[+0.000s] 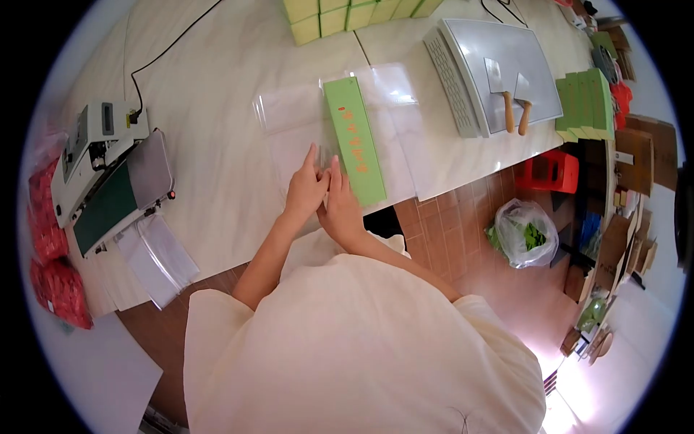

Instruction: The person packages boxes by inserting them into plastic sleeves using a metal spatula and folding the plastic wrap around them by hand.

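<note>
A long green box (355, 142) with orange characters lies on the table, across clear plastic film (394, 108) that spreads out on both sides of it. My left hand (306, 189) is just left of the box's near end, its index finger stretched forward over the film and its other fingers bent inward. Against it, with fingertips meeting, is my right hand (341, 207); its index finger points forward along the box's left edge. The bent fingers of both hands look closed, but whatever is between them is hidden.
A sealing machine (101, 155) stands left, with more clear film (157, 259) at the table edge. At right, a grey metal machine (499, 72) carries two wooden-handled scrapers (509, 112). Green boxes (584, 105) are stacked beyond. A red stool (547, 172) and bag of greens (526, 233) stand on the floor.
</note>
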The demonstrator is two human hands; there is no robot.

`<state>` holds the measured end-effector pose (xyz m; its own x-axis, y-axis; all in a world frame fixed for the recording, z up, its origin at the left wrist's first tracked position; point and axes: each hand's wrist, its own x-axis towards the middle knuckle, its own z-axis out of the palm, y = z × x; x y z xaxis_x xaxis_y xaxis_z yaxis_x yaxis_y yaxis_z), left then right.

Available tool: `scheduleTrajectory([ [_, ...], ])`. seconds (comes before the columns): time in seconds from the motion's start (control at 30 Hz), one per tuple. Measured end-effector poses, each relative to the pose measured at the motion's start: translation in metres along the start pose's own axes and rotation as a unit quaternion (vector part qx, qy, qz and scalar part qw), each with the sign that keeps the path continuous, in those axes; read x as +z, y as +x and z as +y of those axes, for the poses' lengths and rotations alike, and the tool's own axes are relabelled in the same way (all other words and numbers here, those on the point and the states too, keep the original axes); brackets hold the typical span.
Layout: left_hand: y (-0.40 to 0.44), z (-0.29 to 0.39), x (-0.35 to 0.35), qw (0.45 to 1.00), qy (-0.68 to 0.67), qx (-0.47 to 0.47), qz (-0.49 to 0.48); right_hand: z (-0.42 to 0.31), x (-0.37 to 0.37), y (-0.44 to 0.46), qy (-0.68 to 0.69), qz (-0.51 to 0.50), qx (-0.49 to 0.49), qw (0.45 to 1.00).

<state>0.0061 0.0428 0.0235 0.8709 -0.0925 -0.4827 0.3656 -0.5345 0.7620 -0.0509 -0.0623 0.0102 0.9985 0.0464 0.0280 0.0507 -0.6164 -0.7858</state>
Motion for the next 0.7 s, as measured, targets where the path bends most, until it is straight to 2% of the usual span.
scheduleTrajectory([
  [0.1, 0.001, 0.008, 0.004, 0.999, 0.039, 0.028, -0.008, -0.009, -0.023, -0.006, -0.012, -0.024, 0.045, 0.999],
  [0.17, 0.003, 0.010, 0.009, 0.998, 0.039, 0.054, -0.002, -0.008, -0.037, -0.011, -0.072, -0.076, 0.149, 0.983],
  [0.3, 0.000, 0.026, 0.010, 0.997, -0.015, 0.074, -0.015, 0.017, -0.050, -0.028, -0.094, -0.037, 0.137, 0.985],
  [0.37, 0.005, 0.025, 0.012, 0.990, -0.080, 0.110, 0.044, 0.024, -0.058, -0.031, -0.111, 0.009, 0.148, 0.983],
  [0.4, 0.009, 0.023, 0.014, 0.990, -0.082, 0.108, 0.043, 0.027, -0.061, -0.032, -0.113, 0.008, 0.149, 0.982],
  [0.47, 0.022, 0.012, 0.021, 0.978, -0.097, 0.136, 0.124, 0.033, -0.065, -0.030, -0.142, 0.042, 0.103, 0.984],
  [0.6, 0.047, -0.006, 0.041, 0.976, -0.106, 0.136, 0.130, 0.034, -0.066, -0.028, -0.178, 0.047, 0.078, 0.980],
  [0.7, 0.057, -0.008, 0.054, 0.983, -0.071, 0.145, 0.093, 0.038, -0.070, -0.027, -0.215, 0.022, 0.072, 0.974],
])
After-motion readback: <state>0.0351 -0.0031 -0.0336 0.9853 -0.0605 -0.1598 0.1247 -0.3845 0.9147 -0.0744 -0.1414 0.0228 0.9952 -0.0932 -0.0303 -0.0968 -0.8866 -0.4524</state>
